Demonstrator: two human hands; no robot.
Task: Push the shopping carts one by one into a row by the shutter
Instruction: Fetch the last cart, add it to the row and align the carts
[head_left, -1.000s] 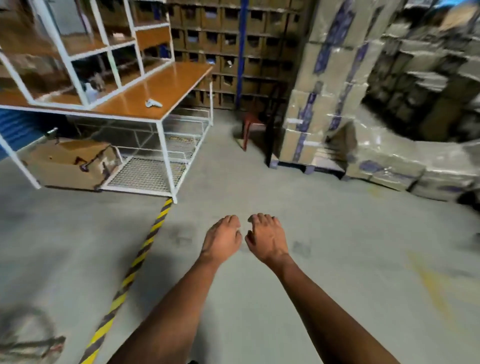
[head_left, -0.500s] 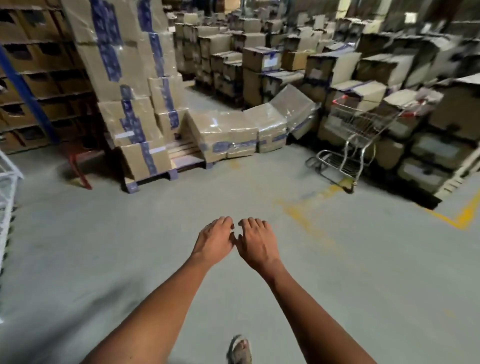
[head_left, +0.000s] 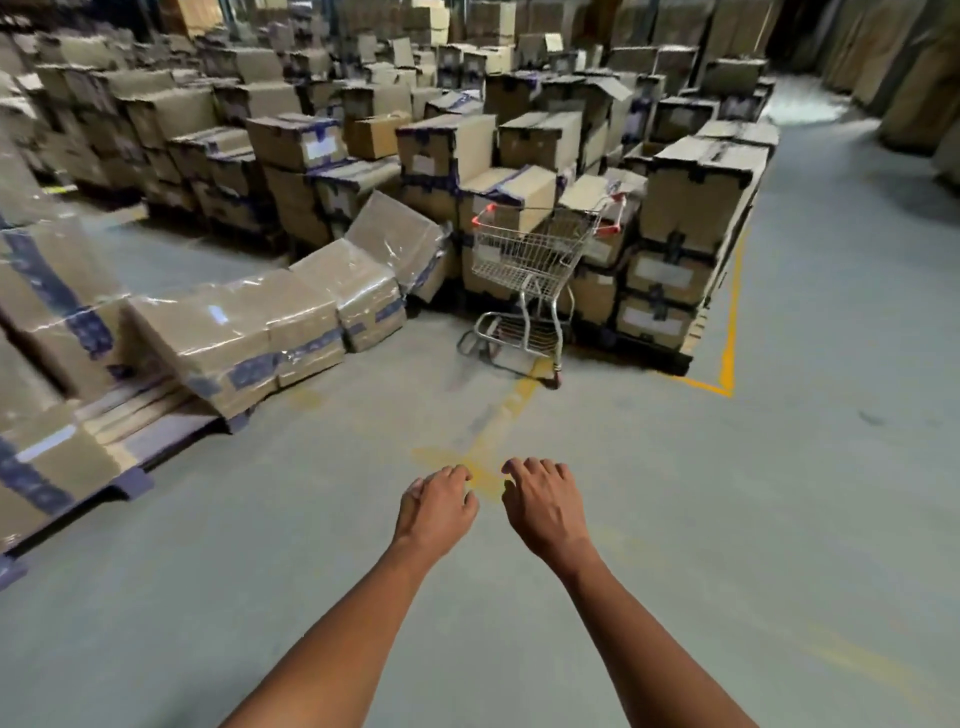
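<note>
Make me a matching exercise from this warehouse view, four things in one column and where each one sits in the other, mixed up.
Things:
1. cart
2. wrapped boxes
3. yellow corner line
4. hands: left hand, right hand

Places:
A. on the floor right of the stacked boxes
B. low in the middle, holding nothing
C. against the stacked boxes, centre
D. leaning off a pallet, left

Pairs: 1-C, 2-D, 3-A, 4-B

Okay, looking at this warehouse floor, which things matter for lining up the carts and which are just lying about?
Part of the job:
silver wire shopping cart with red handle
left hand, empty
right hand, empty

Just lying about:
plastic-wrapped brown cardboard boxes toppled on the floor
stacked cardboard boxes on pallets
yellow painted floor line
</note>
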